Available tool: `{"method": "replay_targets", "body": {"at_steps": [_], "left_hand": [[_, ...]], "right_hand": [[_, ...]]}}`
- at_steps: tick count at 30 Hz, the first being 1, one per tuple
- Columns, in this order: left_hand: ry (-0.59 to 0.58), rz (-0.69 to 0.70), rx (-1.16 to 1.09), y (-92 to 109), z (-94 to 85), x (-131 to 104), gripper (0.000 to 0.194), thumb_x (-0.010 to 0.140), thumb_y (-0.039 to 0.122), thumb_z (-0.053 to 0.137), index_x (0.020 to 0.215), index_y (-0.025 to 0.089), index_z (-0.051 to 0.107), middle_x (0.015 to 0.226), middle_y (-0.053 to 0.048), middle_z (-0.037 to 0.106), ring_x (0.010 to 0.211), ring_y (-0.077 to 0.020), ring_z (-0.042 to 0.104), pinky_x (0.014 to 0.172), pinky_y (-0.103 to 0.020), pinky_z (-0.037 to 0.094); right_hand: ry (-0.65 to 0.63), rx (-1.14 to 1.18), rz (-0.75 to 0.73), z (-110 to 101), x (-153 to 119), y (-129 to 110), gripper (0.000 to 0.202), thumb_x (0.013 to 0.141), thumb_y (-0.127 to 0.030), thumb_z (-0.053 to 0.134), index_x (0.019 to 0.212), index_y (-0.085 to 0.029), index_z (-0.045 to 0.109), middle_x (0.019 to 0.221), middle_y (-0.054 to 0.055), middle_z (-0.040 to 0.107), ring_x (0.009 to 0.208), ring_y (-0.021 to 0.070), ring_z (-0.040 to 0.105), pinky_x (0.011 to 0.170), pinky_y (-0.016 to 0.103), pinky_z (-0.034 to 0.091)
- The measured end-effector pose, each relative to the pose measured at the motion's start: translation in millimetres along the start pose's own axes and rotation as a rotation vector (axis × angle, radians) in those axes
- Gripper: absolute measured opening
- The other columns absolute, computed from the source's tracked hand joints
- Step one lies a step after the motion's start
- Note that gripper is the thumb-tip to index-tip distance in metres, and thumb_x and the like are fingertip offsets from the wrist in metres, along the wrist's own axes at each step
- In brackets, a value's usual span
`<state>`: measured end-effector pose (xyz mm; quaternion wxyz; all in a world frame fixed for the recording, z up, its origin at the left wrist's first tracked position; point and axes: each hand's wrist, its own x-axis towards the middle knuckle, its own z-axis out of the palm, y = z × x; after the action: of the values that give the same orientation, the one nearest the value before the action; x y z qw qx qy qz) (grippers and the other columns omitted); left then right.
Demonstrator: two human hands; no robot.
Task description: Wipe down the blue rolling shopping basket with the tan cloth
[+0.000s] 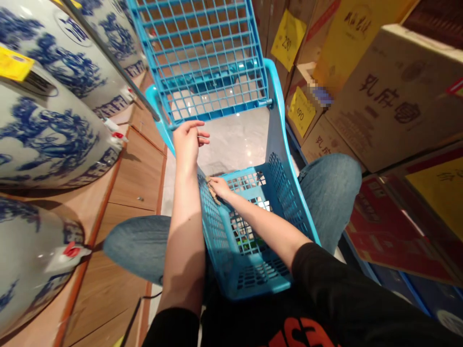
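Observation:
A blue plastic shopping cart basket [284, 140] stands between my knees, its lattice flap [213, 48] raised at the far end. My right hand [220, 188] reaches down inside, its fingers closed on a tan cloth [212, 191] that lies against the basket's left inner wall. At the basket's upper left, close under the flap's hinge bar, is my left hand [188, 140]. Its fingers are loosely bent and apart, with nothing visible in them. Whether its heel rests on the rim, I cannot tell.
Large blue-and-white porcelain jars [54, 130] with red-handled taps line a wooden cabinet [133, 180] on the left. Stacked cartons [394, 96] with yellow price cards [288, 41] crowd the right side. A metal pole [115, 62] slants down to the cart's left corner.

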<state>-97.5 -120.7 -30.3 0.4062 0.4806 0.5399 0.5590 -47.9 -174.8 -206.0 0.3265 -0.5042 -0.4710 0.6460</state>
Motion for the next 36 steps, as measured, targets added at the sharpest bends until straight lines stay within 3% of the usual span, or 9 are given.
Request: {"method": "replay_targets", "body": {"at_steps": [2,4,8,13,17,24,29,32,36], "left_hand": [[0.005,0.004,-0.053,0.8,-1.1,0.2,0.026,0.081,0.006,0.048,0.086,0.018,0.070,0.061,0.001,0.067,0.047,-0.0105,0.060,0.048,-0.018,0.043],[0.020,0.009,-0.098,2.9,-1.9,0.1,0.025,0.079,0.006,0.048,0.084,0.017,0.070,0.059,0.001,0.066,0.045,-0.0104,0.058,0.048,-0.018,0.045],[0.116,0.103,-0.207,8.4,-3.1,-3.9,0.021,0.076,0.011,0.049,0.080,0.017,0.068,0.056,0.003,0.062,0.044,-0.0103,0.057,0.050,-0.018,0.047],[0.296,0.281,-0.380,11.2,-7.4,-10.6,0.015,0.076,0.020,0.051,0.080,0.018,0.066,0.055,0.006,0.056,0.045,-0.0104,0.055,0.049,-0.019,0.045],[0.353,0.329,-0.454,18.7,-10.7,-8.5,0.014,0.075,0.026,0.054,0.079,0.018,0.064,0.054,0.006,0.054,0.045,-0.0105,0.053,0.051,-0.020,0.046],[0.301,0.425,-0.585,75.8,1.4,23.0,0.014,0.071,0.027,0.055,0.078,0.019,0.064,0.056,0.005,0.055,0.046,-0.0112,0.054,0.049,-0.021,0.044],[0.351,0.539,-0.588,118.9,16.9,66.1,0.015,0.075,0.021,0.048,0.078,0.020,0.063,0.056,0.004,0.053,0.049,-0.0123,0.054,0.051,-0.021,0.045],[0.444,0.595,-0.442,114.1,20.0,92.2,0.018,0.081,0.017,0.045,0.078,0.020,0.063,0.059,0.003,0.056,0.057,-0.0134,0.058,0.060,-0.022,0.048],[0.518,0.682,-0.089,79.4,18.0,117.5,0.021,0.087,0.016,0.045,0.087,0.021,0.066,0.082,-0.003,0.068,0.081,-0.0181,0.068,0.080,-0.029,0.054]], "right_hand": [[0.081,0.079,0.003,-7.7,5.4,-21.1,0.037,0.102,-0.044,0.063,0.127,-0.016,0.063,0.121,0.009,0.068,0.100,0.0206,0.070,0.086,0.040,0.061],[0.132,0.178,-0.029,-17.7,7.5,-49.3,0.036,0.108,-0.045,0.045,0.121,-0.015,0.061,0.107,0.008,0.070,0.087,0.0176,0.070,0.076,0.032,0.060],[0.033,0.335,-0.142,-40.7,-4.9,-109.4,0.052,0.106,-0.050,0.016,0.109,-0.020,0.059,0.093,0.008,0.074,0.076,0.0195,0.071,0.065,0.029,0.059],[-0.215,0.665,-0.229,-62.7,-39.1,-161.1,0.055,0.094,-0.062,0.032,0.116,-0.020,0.060,0.099,0.010,0.077,0.074,0.0230,0.072,0.055,0.028,0.056],[-0.188,0.593,-0.321,-70.8,-55.9,-186.3,0.065,0.086,-0.074,0.040,0.118,-0.021,0.062,0.101,0.011,0.077,0.072,0.0226,0.072,0.054,0.028,0.055],[0.162,0.292,-0.551,-76.4,-24.0,-243.8,0.040,0.081,-0.058,0.047,0.091,-0.023,0.063,0.076,0.009,0.074,0.067,0.0267,0.072,0.060,0.037,0.060],[0.339,0.177,-0.785,-92.8,0.9,-292.0,0.028,0.071,-0.047,0.059,0.083,-0.022,0.062,0.078,0.005,0.072,0.076,0.0236,0.069,0.071,0.034,0.058],[0.454,0.077,-0.910,-111.5,8.3,-302.0,0.028,0.071,-0.044,0.061,0.086,-0.021,0.067,0.086,0.005,0.072,0.087,0.0244,0.068,0.085,0.037,0.056],[0.671,-0.073,-1.077,-142.8,20.7,-302.7,0.031,0.078,-0.042,0.062,0.097,-0.020,0.072,0.103,0.010,0.071,0.104,0.0288,0.064,0.102,0.045,0.050]]}}
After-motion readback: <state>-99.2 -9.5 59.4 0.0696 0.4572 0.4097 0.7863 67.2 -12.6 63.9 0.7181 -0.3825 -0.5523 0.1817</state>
